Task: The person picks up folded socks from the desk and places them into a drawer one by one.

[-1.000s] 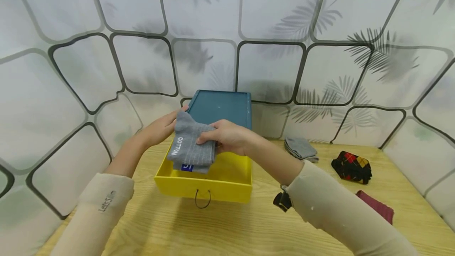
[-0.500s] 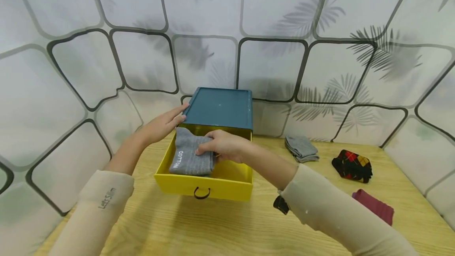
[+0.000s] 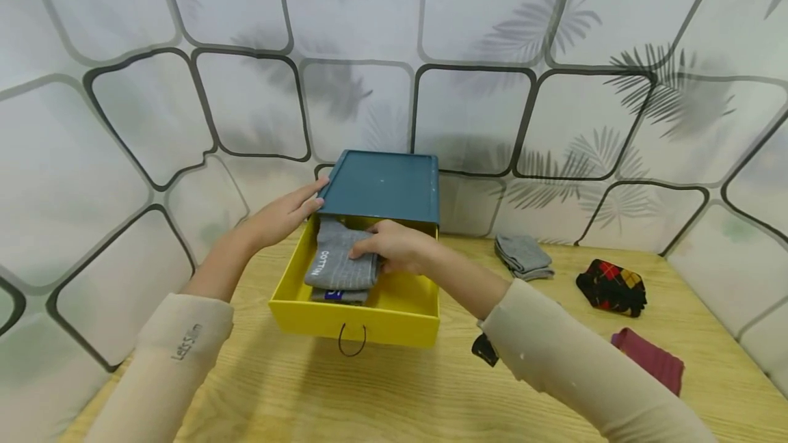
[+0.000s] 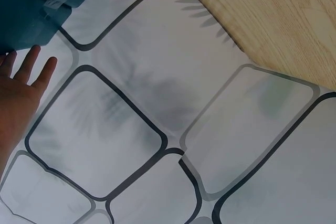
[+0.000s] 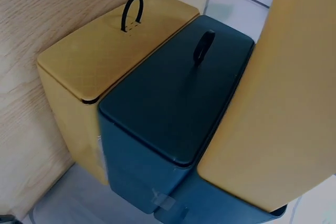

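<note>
My right hand (image 3: 397, 246) pinches a folded pair of grey socks (image 3: 341, 262), marked COTTON, thumb on top. The socks are inside the pulled-out yellow drawer (image 3: 353, 323), toward its left side, with a blue label showing at their front edge. My left hand (image 3: 280, 221), fingers straight, touches the left edge of the blue drawer cabinet (image 3: 382, 186). In the left wrist view, the fingertips of the left hand (image 4: 23, 87) are right at the blue cabinet (image 4: 31, 19). The right wrist view shows the pulled-out drawer (image 5: 273, 103) but not the right hand.
On the table (image 3: 246, 388), to the right, lie folded grey socks (image 3: 523, 256), black argyle socks (image 3: 611, 287) and a maroon pair (image 3: 649, 361). A dark sock (image 3: 485, 349) is partly hidden by the right sleeve. A closed blue drawer (image 5: 178, 87) and a closed yellow drawer (image 5: 121, 45) show in the right wrist view.
My right hand has lowered the grey socks into the yellow drawer, then shifted them slightly back and right. The left hand stays at the cabinet's edge. The drawer's loop handle has swung.
</note>
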The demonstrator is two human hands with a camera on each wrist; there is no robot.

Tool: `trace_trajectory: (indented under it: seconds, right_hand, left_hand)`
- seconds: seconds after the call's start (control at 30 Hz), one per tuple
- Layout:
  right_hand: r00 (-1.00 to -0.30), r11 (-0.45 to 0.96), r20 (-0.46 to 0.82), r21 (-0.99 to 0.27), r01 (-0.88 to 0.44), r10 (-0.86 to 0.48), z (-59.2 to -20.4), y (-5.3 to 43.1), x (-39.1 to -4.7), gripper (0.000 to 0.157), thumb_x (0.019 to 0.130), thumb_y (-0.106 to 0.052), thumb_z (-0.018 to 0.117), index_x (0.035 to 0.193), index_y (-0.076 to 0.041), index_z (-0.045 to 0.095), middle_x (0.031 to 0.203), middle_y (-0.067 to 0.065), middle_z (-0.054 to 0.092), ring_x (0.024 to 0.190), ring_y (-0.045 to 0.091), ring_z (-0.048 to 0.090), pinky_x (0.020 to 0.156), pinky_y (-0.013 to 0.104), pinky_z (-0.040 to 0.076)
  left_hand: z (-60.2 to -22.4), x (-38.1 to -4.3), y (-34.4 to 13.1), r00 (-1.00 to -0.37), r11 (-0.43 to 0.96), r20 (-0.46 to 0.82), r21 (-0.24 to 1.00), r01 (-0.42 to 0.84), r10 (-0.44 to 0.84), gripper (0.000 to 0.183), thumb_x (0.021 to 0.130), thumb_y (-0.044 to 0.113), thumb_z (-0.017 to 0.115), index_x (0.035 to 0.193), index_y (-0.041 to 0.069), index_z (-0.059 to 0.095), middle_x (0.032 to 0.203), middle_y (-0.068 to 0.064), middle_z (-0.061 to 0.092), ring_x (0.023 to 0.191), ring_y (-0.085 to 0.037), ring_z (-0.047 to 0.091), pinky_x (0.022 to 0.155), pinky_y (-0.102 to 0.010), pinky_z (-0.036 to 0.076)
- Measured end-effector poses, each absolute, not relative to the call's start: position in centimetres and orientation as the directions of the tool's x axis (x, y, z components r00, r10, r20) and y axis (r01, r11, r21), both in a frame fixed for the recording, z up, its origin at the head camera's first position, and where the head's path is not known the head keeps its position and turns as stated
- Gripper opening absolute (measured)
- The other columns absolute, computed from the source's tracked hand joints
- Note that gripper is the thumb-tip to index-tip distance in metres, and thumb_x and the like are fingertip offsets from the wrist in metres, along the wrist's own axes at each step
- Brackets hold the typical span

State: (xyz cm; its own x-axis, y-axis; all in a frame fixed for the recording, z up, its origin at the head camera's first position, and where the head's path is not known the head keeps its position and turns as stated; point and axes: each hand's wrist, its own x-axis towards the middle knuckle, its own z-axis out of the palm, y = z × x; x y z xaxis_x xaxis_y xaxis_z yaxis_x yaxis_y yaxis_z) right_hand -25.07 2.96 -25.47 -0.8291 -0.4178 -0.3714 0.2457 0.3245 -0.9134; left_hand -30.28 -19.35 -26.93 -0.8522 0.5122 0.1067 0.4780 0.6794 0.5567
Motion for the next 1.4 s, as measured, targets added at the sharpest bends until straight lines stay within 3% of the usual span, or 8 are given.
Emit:
trace_trajectory:
  seconds: [0.13, 0.3, 0.47, 0.63, 0.87, 1.1, 1.4]
  right_hand:
    - [-0.848, 0.42, -0.36, -0.888, 0.184, -0.389, -25.6, 3.0, -25.2, 0.067, 0.087, -0.011, 0.062, 0.141, 0.005, 0.026, 0.123, 0.015, 0.047, 0.101, 0.025, 0.053, 0.087, 0.039, 0.045]
    - [-0.893, 0.674, -0.224, -0.73, -0.112, -0.391, -25.6, 2.7, -25.2, 0.058, 0.086, -0.019, 0.065, 0.133, 0.003, 0.042, 0.127, 0.013, 0.048, 0.109, 0.024, 0.049, 0.088, 0.036, 0.044]
    - [-0.909, 0.807, -0.143, -0.527, -0.264, -0.391, -25.4, 2.4, -24.7, 0.051, 0.087, -0.028, 0.065, 0.128, -0.002, 0.049, 0.122, 0.01, 0.055, 0.098, 0.019, 0.056, 0.08, 0.032, 0.047]
    - [-0.915, 0.839, -0.083, -0.439, -0.322, -0.395, -25.4, 2.6, -23.9, 0.048, 0.088, -0.031, 0.063, 0.126, -0.004, 0.052, 0.115, 0.008, 0.059, 0.082, 0.015, 0.058, 0.073, 0.03, 0.049]
    - [-0.918, 0.819, 0.009, -0.449, -0.359, -0.397, -24.9, 3.6, -22.7, 0.041, 0.088, -0.03, 0.064, 0.12, -0.007, 0.057, 0.116, 0.005, 0.058, 0.099, 0.019, 0.056, 0.081, 0.033, 0.048]
    - [-0.908, 0.741, 0.12, -0.54, -0.399, -0.401, -22.9, 7.1, -20.8, 0.017, 0.09, -0.022, 0.061, 0.101, -0.011, 0.067, 0.094, -0.002, 0.064, 0.087, 0.015, 0.058, 0.075, 0.031, 0.048]
    - [-0.929, 0.692, 0.134, -0.632, -0.348, -0.345, -19.9, 16.0, -19.6, 0.025, 0.093, -0.024, 0.056, 0.106, -0.004, 0.065, 0.095, 0.005, 0.066, 0.082, 0.018, 0.062, 0.074, 0.037, 0.05]
  left_hand:
    - [-26.9, -30.3, -19.3, -0.851, 0.678, 0.106, 0.557, 0.48, 0.515, 0.061, 0.099, 0.047, 0.025, 0.15, 0.017, 0.01, 0.152, -0.008, 0.009, 0.136, -0.031, 0.011, 0.106, -0.052, 0.013]
    - [-26.9, -30.3, -19.3, -0.846, 0.672, 0.115, 0.556, 0.49, 0.521, 0.061, 0.099, 0.047, 0.025, 0.15, 0.016, 0.01, 0.152, -0.008, 0.009, 0.136, -0.03, 0.011, 0.106, -0.052, 0.013]
    - [-26.9, -30.3, -19.3, -0.844, 0.672, 0.118, 0.552, 0.494, 0.523, 0.06, 0.1, 0.046, 0.025, 0.149, 0.016, 0.01, 0.152, -0.009, 0.009, 0.136, -0.031, 0.012, 0.106, -0.052, 0.013]
    - [-26.9, -30.3, -19.3, -0.844, 0.668, 0.114, 0.56, 0.491, 0.525, 0.06, 0.1, 0.046, 0.026, 0.15, 0.016, 0.009, 0.152, -0.008, 0.008, 0.136, -0.031, 0.012, 0.106, -0.052, 0.013]
    - [-27.0, -30.3, -19.4, -0.846, 0.668, 0.112, 0.565, 0.485, 0.521, 0.06, 0.1, 0.046, 0.025, 0.15, 0.017, 0.009, 0.152, -0.008, 0.008, 0.136, -0.031, 0.012, 0.106, -0.052, 0.013]
    - [-26.9, -30.1, -19.3, -0.845, 0.665, 0.108, 0.568, 0.484, 0.523, 0.06, 0.1, 0.045, 0.025, 0.15, 0.016, 0.008, 0.152, -0.008, 0.006, 0.136, -0.031, 0.01, 0.106, -0.052, 0.011]
    - [-27.0, -30.0, -19.3, -0.846, 0.672, 0.107, 0.56, 0.485, 0.522, 0.06, 0.1, 0.045, 0.025, 0.15, 0.017, 0.007, 0.152, -0.007, 0.006, 0.136, -0.03, 0.008, 0.106, -0.052, 0.01]
